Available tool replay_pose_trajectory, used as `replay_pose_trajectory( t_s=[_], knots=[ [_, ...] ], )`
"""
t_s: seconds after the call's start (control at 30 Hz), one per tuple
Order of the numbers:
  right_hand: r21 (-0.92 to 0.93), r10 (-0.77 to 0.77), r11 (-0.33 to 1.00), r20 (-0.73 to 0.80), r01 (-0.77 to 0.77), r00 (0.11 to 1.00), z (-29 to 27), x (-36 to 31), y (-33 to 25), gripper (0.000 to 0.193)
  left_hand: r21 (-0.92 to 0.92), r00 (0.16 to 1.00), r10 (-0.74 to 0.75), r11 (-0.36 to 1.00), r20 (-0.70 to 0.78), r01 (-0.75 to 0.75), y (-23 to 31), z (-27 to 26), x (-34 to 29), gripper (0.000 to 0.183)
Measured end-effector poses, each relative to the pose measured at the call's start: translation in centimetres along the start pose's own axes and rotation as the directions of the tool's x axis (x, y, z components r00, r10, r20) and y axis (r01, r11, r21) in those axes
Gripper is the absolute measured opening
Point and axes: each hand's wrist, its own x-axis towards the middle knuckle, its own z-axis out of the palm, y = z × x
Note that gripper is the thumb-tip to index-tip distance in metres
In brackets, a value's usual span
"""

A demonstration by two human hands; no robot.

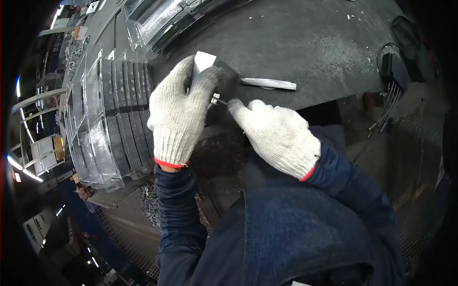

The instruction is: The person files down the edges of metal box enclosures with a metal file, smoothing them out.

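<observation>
Piece (205,59) in left hand (179,112); trays (109,86) left, strip (269,84) right on table (296,47).

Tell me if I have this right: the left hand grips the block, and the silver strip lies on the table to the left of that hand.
One thing is wrong: in the head view, the silver strip lies to the right of the left hand, not to its left. It does lie on the table, and that hand grips the block.
</observation>
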Motion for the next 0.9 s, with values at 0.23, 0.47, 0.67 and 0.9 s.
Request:
replay_pose_trajectory(
  t_s=[0.23,0.47,0.67,0.9],
  knots=[
    [0.033,0.020,0.999,0.074,-0.022,0.997,-1.7,-1.5,0.2,0.031,-0.101,0.999,-0.034,0.994,-0.009,0.032,0.3,1.5,-1.0,0.053],
    [0.013,0.046,0.999,0.133,-0.048,0.990,-2.3,-1.9,-0.3,0.028,-0.025,1.000,-0.010,1.000,-0.027,0.010,-0.2,1.7,-0.9,0.056],
    [-0.011,0.030,1.000,0.113,-0.029,0.993,-2.0,-1.2,0.0,0.029,-0.043,0.999,-0.032,0.999,0.002,0.032,0.1,1.3,-0.9,0.061],
    [0.015,-0.012,1.000,-0.008,0.012,1.000,-0.2,0.2,1.0,0.025,0.031,0.999,0.008,1.000,-0.052,-0.006,1.0,1.9,-1.7,0.062]
  ],
)
